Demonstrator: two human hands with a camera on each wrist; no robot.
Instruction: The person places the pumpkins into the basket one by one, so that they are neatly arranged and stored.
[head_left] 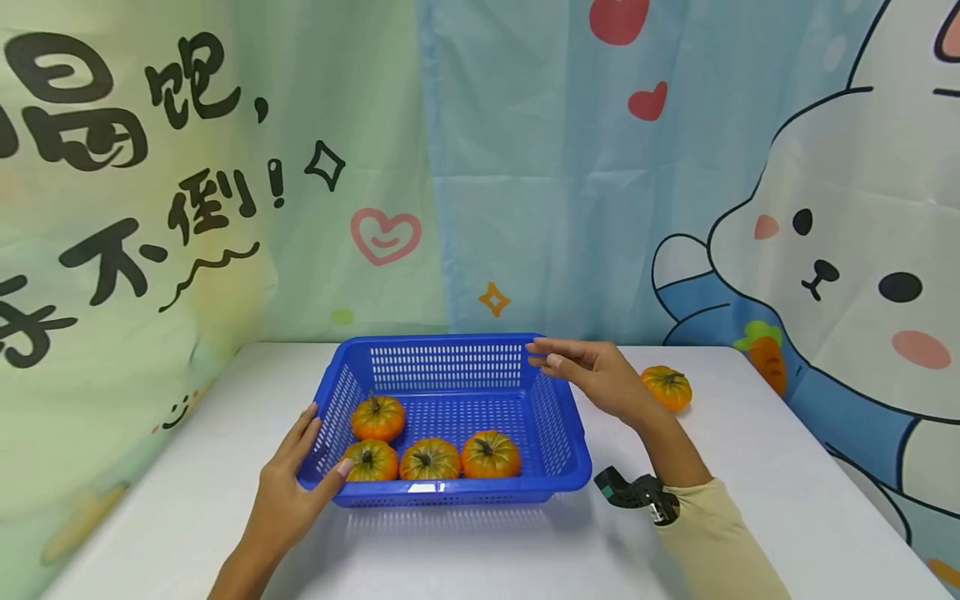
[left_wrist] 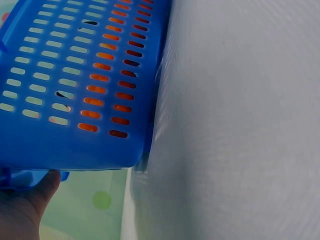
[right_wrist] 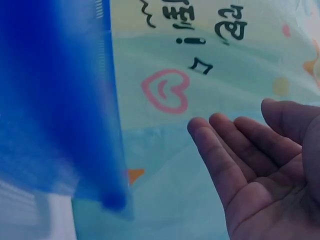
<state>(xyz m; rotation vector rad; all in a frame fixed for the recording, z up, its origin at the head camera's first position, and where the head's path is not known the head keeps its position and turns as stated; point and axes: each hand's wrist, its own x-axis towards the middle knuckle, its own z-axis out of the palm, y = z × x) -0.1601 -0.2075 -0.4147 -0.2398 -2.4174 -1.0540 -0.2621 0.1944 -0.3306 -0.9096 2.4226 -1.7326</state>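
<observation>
A blue plastic basket (head_left: 480, 492) with slotted walls stands in the middle of the head view. Inside lie several small orange pumpkins (head_left: 491, 455), gathered along its near side and left corner. My left hand (head_left: 288, 492) grips the basket's left end, thumb over the rim and fingers along the outer wall; its thumb also shows in the left wrist view. Over the far right corner, my right hand (head_left: 592, 375) is held with fingers extended and nothing in it. In the right wrist view its palm and spread thumb appear beside the blurred basket wall (right_wrist: 60, 100).
Another small pumpkin (head_left: 667, 388) sits on the white table (head_left: 465, 558), right of the basket and behind my right forearm. A black strap with a mount (head_left: 637, 493) is on the right wrist. A printed curtain (head_left: 517, 192) hangs behind the table.
</observation>
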